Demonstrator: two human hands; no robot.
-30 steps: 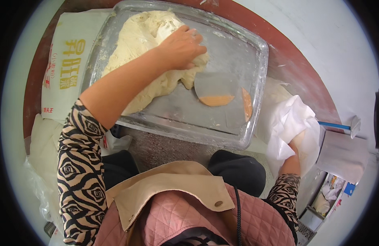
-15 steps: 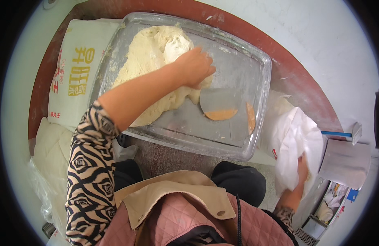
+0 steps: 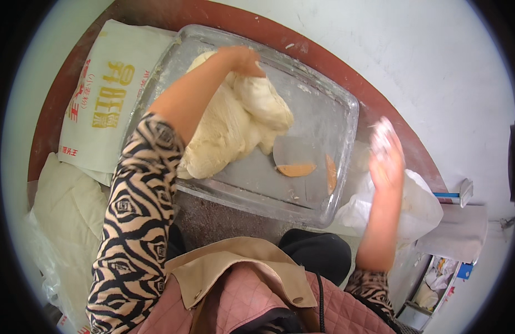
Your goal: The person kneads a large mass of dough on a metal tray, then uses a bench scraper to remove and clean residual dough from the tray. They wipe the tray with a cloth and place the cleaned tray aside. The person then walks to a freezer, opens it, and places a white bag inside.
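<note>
A large pale lump of dough spreads over the left half of a clear rectangular tub. My left hand grips its upper edge, fingers curled over a fold; part of the grip is hidden. Beyond the tub's right edge, my right hand is raised over an open white sack. Its fingers, blurred by motion, close around white flour. Beside the dough lie a dough scraper, metal blade and wooden handle, and a second wooden handle.
A printed flour sack leans at the tub's left. Below it are a cream padded cloth and clear plastic. A blue-handled tool and a grey panel stand at right. A curved red-brown border runs behind the tub.
My right hand has come up out of the white sack, its fingers now whitened. The left hand has moved up and left along the dough, pulling a fold with it.
</note>
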